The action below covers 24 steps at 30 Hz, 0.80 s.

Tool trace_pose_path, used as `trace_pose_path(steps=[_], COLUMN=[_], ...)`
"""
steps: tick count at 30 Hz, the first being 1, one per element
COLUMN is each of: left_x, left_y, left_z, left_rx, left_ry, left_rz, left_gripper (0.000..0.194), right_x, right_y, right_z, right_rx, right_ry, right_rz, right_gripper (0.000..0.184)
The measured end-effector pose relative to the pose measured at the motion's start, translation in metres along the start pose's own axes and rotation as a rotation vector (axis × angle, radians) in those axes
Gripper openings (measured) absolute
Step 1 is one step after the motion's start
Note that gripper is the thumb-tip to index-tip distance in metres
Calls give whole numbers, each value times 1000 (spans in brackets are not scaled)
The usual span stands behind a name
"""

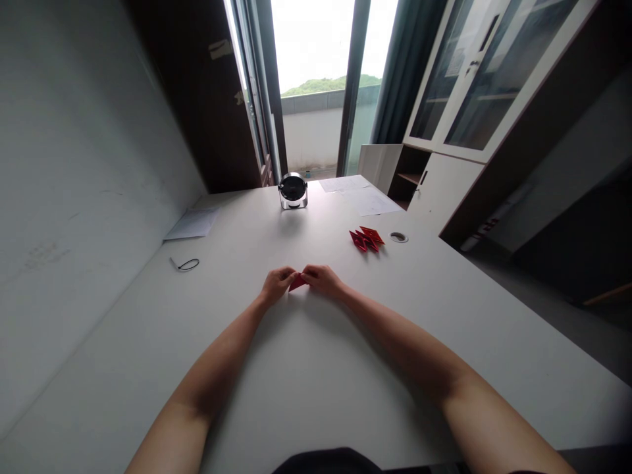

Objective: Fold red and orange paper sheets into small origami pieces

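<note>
Between my two hands is a small piece of folded red paper (297,283), its lower corner pointing down toward the tabletop. My left hand (278,284) pinches it from the left, and my right hand (322,279) grips its right side. The fingertips of both hands nearly meet at the paper's upper edge and cover part of it. Farther back to the right, several folded red paper pieces (366,239) lie close together on the white table (237,368).
A round black-and-silver device on a stand (293,189) is at the back. Paper sheets (368,197) lie behind the red pieces, near a cable hole (399,237). At left are a black looped tie (188,264) and a flat packet (192,224) by the wall.
</note>
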<state>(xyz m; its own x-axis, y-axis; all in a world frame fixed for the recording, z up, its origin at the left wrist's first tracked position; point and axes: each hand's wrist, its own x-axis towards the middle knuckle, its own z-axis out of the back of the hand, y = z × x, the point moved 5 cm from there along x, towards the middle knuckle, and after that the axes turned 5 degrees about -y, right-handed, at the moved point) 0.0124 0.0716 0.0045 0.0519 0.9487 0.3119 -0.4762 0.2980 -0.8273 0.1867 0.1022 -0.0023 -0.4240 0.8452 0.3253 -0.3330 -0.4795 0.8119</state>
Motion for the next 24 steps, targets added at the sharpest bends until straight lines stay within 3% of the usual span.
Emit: trace_pose_path(steps=[10,17,24], left_x=[0,3,2], left_y=[-6,4,7], left_z=[1,0,-3], left_rx=[-83,-240,-324], left_ry=[13,-36,5], left_rz=[15,66,92], left_gripper=[35,36,36], right_x=[0,3,5], right_y=[2,-3,-7], right_z=[5,15,18], right_rx=[97,238,254], right_ry=[-11,-121,-159], right_rz=[-26,-63,-55], right_gripper=[22,28,33])
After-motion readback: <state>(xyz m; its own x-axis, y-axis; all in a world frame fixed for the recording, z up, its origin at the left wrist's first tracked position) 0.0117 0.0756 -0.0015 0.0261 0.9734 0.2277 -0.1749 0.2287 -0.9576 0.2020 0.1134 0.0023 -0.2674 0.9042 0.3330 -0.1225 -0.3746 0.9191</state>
